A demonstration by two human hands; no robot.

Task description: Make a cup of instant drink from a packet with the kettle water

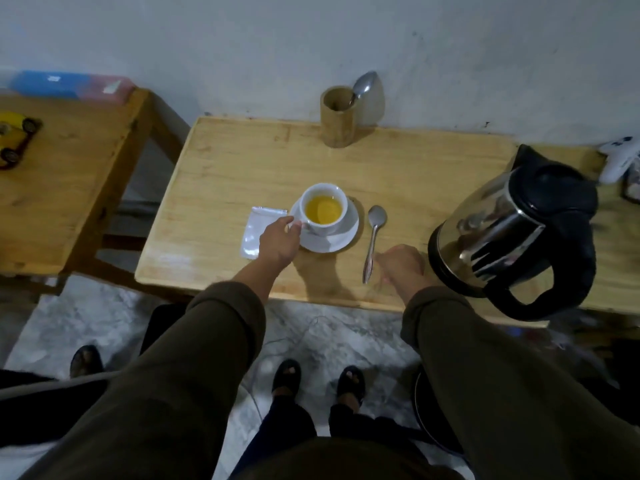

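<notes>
A person in olive-brown sleeves stands at a light wooden desk [225, 161] set against a pale wall, both arms reaching over its near edge. The left hand [277, 242] is at the handle side of a white cup [323, 208], its fingers [292, 227] closed at the handle, though the handle itself is hidden and the exact grip cannot be told. The cup stands upright on a white saucer [341, 237] near the middle of the desk and holds a yellow drink. Just left of the saucer lies a silvery packet [256, 233], flat on the wood and partly covered by the left hand. A metal spoon [374, 244] lies on the desk just right of the saucer, bowl toward the wall, handle toward the person. The right hand [403, 263] is blurred beside the spoon's handle, its fingers curled inward and holding nothing that can be seen. To the right stands a steel kettle [512, 230] with black lid and handle, near the desk's right end. At the back edge, a wooden holder [337, 116] carries a second spoon [363, 85] leaning against the wall. A second wooden table [69, 174] stands to the left, bearing a yellow toy car [14, 136].
</notes>
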